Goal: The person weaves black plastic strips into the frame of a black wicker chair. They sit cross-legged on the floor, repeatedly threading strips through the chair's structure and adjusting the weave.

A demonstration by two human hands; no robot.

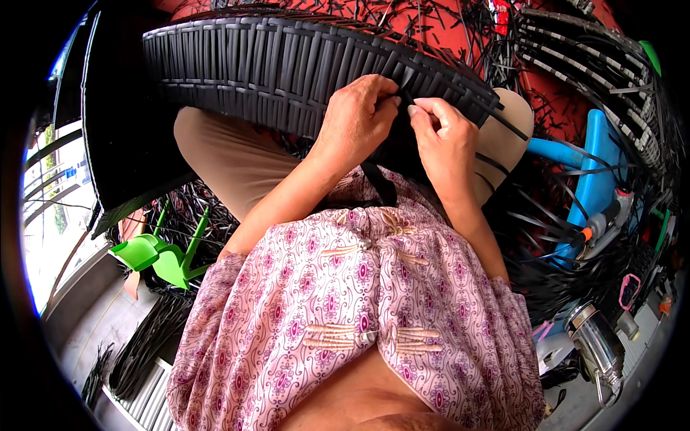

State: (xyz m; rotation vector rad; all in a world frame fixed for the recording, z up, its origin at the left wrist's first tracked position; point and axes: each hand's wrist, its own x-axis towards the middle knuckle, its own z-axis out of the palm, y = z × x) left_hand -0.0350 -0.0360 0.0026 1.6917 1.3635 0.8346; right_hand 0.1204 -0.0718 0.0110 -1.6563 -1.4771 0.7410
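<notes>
A long, curved panel woven from black flat strips (244, 68) lies across my lap, resting over both knees. My left hand (356, 118) is at its near edge, right of the middle, with thumb and forefinger pinched on a black strip (407, 76). Just beside it, my right hand (447, 136) is closed in a pinch close to the same strip, its fingertips almost meeting the left ones. The strip bends up against the weave between the two hands. Exactly how its end sits in the right fingers is hidden.
Black strip scraps litter the red floor cover (431, 21). At right are a blue plastic stool (596, 158), a power tool (607, 219), a metal flask (596, 341) and a bundle of dark strips (596, 61). Green plastic pieces (169, 262) lie left, near loose black strips (147, 345).
</notes>
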